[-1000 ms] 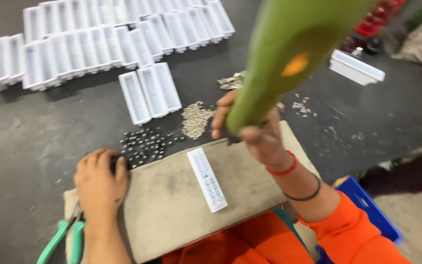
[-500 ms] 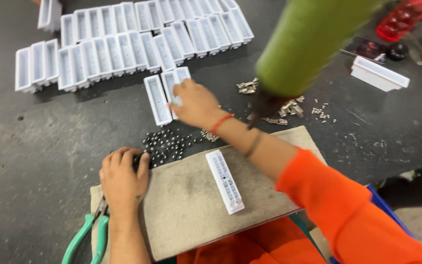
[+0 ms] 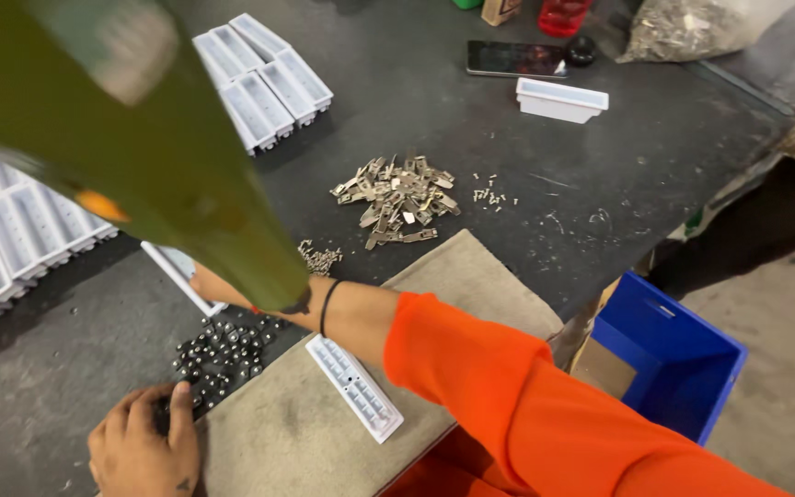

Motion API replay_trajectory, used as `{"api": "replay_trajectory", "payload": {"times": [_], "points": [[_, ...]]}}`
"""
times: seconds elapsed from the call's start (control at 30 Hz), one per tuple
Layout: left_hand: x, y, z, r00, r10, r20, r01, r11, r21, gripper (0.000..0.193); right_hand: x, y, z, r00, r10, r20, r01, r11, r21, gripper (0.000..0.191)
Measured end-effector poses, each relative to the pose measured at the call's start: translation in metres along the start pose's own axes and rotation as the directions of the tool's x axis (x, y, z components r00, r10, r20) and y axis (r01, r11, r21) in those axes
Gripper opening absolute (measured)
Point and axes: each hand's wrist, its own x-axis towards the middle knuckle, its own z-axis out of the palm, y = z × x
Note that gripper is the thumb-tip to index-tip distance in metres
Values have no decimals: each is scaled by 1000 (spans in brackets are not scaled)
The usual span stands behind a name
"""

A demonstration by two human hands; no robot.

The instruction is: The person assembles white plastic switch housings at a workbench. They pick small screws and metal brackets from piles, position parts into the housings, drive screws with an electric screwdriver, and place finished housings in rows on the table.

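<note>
White, slotted plastic tray (image 3: 355, 387) lies on grey board (image 3: 471, 285); left hand (image 3: 144, 446) curled on beads (image 3: 218, 354), right hand hidden.

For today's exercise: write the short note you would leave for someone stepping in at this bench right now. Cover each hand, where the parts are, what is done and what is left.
Left hand: resting at the near edge of the dark round parts, fingers curled on a few; grip unclear.
Right hand: hidden behind a blurred green shape; the orange-sleeved forearm reaches toward a white tray beside the pile.
One white slotted strip lies on the grey board. Flat metal pieces are heaped further out. White trays stand in rows at the far left.
Done: strip is on the board. Left: the loose round parts are still in their pile.
</note>
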Motion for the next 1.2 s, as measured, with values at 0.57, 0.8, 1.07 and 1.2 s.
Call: {"api": "replay_trajectory", "payload": {"times": [0.57, 0.8, 1.07, 1.2], "points": [[6, 22, -13, 999, -44, 2, 44, 999, 6, 31, -237, 235, -315, 963, 88, -253, -177, 918, -355, 33], [20, 53, -35, 994, -111, 1, 111, 992, -62, 38, -285, 369, -382, 761, 535, -368, -637, 504, -583, 30], [25, 64, -39, 993, -107, -46, 101, 987, -122, 35, -185, 389, -347, 708, 634, -312, -681, 494, -540, 28], [26, 65, -40, 993, -109, -34, 104, 986, -134, 34, -172, 399, -348, 734, 583, -350, -671, 539, -509, 27]]}}
